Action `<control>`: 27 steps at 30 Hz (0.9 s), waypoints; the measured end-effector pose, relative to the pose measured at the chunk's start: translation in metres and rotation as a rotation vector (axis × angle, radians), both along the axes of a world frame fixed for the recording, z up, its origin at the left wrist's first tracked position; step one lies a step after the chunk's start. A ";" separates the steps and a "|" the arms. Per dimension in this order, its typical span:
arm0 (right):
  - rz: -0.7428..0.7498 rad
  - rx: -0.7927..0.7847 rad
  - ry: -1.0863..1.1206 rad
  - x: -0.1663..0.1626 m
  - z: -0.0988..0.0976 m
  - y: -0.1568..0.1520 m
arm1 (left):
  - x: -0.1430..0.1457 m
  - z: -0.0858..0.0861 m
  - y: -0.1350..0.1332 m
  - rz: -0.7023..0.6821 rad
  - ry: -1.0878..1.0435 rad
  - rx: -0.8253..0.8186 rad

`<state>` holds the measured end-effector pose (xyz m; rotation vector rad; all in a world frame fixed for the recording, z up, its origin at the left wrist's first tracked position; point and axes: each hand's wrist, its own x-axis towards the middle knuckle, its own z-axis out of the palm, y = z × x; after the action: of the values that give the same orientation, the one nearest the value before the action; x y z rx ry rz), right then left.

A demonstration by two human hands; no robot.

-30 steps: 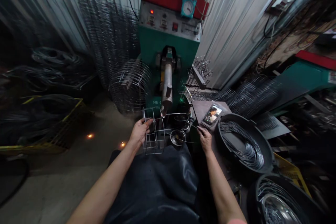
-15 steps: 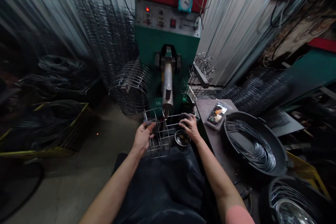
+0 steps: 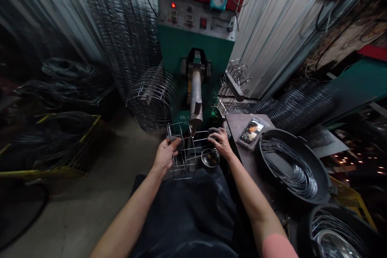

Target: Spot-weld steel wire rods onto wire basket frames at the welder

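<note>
In my left hand point(image 3: 167, 152) I grip the left side of a small wire rack point(image 3: 185, 163) made of thin metal rods. My right hand point(image 3: 220, 142) has its fingers curled round the right end of the rack's rods. Directly over the rack hangs the tapered electrode point(image 3: 194, 129) of a green spot welding machine point(image 3: 173, 48); whether the tip touches a wire I cannot tell. A round shiny metal bowl point(image 3: 210, 157) sits below my right hand, with small pieces in it that are too dark to name.
On the table point(image 3: 238, 123) to the right lie a phone point(image 3: 250, 132) and a black tub point(image 3: 325, 177) of wire rings. Wire rings point(image 3: 151, 84) hang left of the machine. A yellow-rimmed crate point(image 3: 75, 165) stands on the floor at left. Sparks point(image 3: 353, 161) glow at far right.
The view has shifted slightly, so the machine appears a little further right and higher. Both hands keep their hold on the rack. Sparks now show at the far right.
</note>
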<state>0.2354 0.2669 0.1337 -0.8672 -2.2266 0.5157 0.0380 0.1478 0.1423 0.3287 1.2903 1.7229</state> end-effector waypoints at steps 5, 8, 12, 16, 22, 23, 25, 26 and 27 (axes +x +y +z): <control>0.009 -0.010 0.004 0.000 -0.002 0.006 | 0.000 0.000 0.005 -0.002 -0.015 0.010; 0.019 -0.010 0.011 -0.002 -0.002 0.011 | -0.001 0.000 0.008 -0.003 -0.021 0.013; 0.023 -0.025 0.010 -0.006 0.001 0.017 | -0.005 0.001 0.013 -0.004 -0.029 0.018; 0.023 -0.055 -0.004 -0.008 0.003 0.019 | -0.007 -0.001 0.018 0.006 -0.035 0.006; 0.019 -0.090 -0.009 -0.009 0.007 0.017 | -0.013 -0.005 0.023 -0.042 -0.032 -0.017; -0.010 -0.078 0.009 -0.009 0.009 0.014 | -0.013 -0.005 0.022 -0.054 -0.032 -0.015; -0.122 -0.032 0.090 -0.006 0.009 0.000 | -0.013 -0.004 0.019 -0.071 -0.036 -0.013; -0.188 -0.010 0.147 -0.005 0.007 -0.012 | -0.012 -0.003 0.016 -0.075 -0.040 -0.013; -0.238 -0.002 0.205 -0.003 0.003 -0.027 | -0.011 -0.003 0.012 -0.076 -0.044 -0.013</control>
<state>0.2325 0.2403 0.1368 -1.0170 -1.9082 0.4707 0.0274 0.1595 0.1395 0.3270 1.2411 1.6484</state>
